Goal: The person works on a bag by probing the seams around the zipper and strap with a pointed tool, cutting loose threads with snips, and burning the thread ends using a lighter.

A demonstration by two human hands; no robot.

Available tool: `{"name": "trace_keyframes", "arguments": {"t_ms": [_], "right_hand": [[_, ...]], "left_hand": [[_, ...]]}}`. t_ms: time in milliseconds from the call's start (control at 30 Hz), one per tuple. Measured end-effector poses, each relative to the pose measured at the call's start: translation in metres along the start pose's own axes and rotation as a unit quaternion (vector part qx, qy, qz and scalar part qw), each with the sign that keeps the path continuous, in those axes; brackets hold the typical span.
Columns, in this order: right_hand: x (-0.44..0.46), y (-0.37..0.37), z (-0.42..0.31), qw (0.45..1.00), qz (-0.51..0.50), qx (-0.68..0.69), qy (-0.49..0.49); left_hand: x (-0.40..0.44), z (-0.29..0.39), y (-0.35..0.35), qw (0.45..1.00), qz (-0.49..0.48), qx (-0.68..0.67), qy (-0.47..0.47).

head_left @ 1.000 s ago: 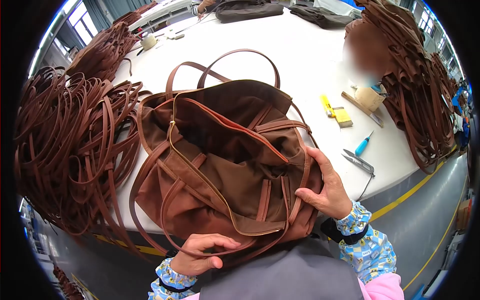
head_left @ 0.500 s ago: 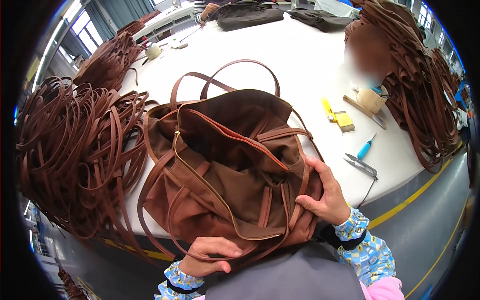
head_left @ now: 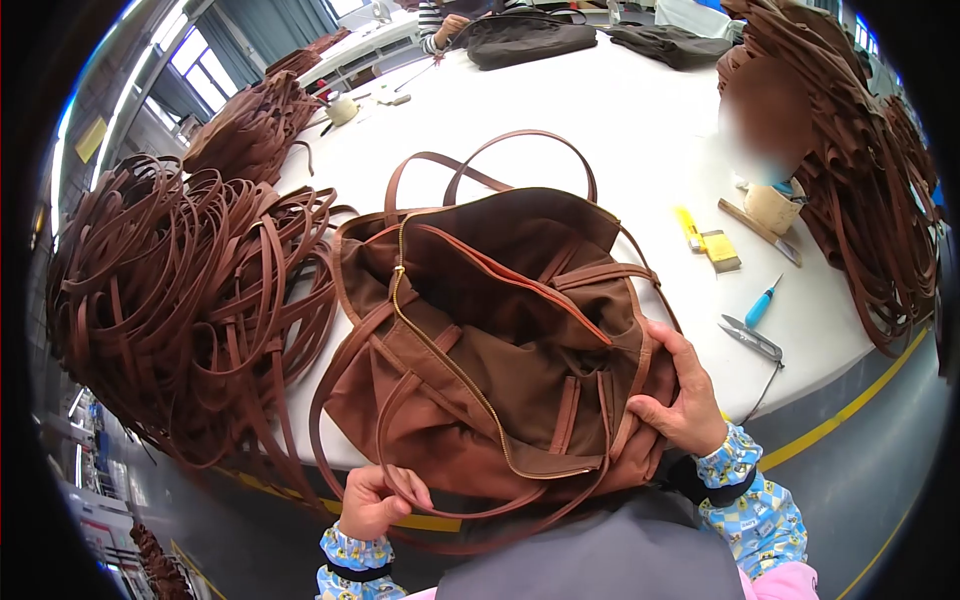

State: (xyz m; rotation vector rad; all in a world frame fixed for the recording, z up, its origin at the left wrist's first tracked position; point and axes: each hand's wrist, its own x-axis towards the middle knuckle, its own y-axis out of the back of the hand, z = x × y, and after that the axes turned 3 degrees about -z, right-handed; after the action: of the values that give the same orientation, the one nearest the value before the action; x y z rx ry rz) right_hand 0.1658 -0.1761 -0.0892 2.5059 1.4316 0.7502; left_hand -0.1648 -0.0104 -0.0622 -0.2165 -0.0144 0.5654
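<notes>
A large brown bag [head_left: 500, 330] lies open on the white table, its dark inside, gold zip and orange-red edged inner zip showing. At its near left, my left hand [head_left: 380, 500] has its fingers closed round a brown strap that loops out from the bag. My right hand [head_left: 685, 395] grips the bag's right side edge, thumb on the near face and fingers along the rim. Two more handles arch up behind the opening. To the right of the bag lie grey thread snips [head_left: 750, 338] and a blue-handled awl [head_left: 764, 303].
Piles of brown straps [head_left: 190, 310] stand at the left, more brown pieces [head_left: 850, 180] at the right. A yellow lighter [head_left: 690, 229], a yellow block [head_left: 720, 250], a brush [head_left: 760, 231] and a pot [head_left: 772, 208] sit right. Far off are black bags [head_left: 530, 38] and another person's hand [head_left: 452, 30].
My left hand has moved left of the bag's near edge and closed on the strap. My right hand keeps its hold. The view has shifted, so the scene sits further right.
</notes>
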Motion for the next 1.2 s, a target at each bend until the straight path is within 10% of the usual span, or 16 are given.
{"name": "trace_keyframes", "arguments": {"t_ms": [400,533,733,1200], "right_hand": [[-0.003,0.011,-0.002,0.992,0.023,0.083,-0.087],[-0.008,0.028,0.010,0.997,0.031,0.029,-0.069],[-0.017,0.033,0.019,0.993,0.016,0.058,-0.104],[-0.009,0.033,-0.005,0.933,0.020,0.202,-0.296]], "left_hand": [[-0.010,0.036,0.029,0.834,0.505,0.042,-0.218],[-0.037,0.028,0.066,0.862,0.415,0.287,-0.047],[-0.045,0.011,0.059,0.924,0.333,0.146,0.116],[-0.057,0.017,0.070,0.956,0.189,-0.192,-0.116]]}}
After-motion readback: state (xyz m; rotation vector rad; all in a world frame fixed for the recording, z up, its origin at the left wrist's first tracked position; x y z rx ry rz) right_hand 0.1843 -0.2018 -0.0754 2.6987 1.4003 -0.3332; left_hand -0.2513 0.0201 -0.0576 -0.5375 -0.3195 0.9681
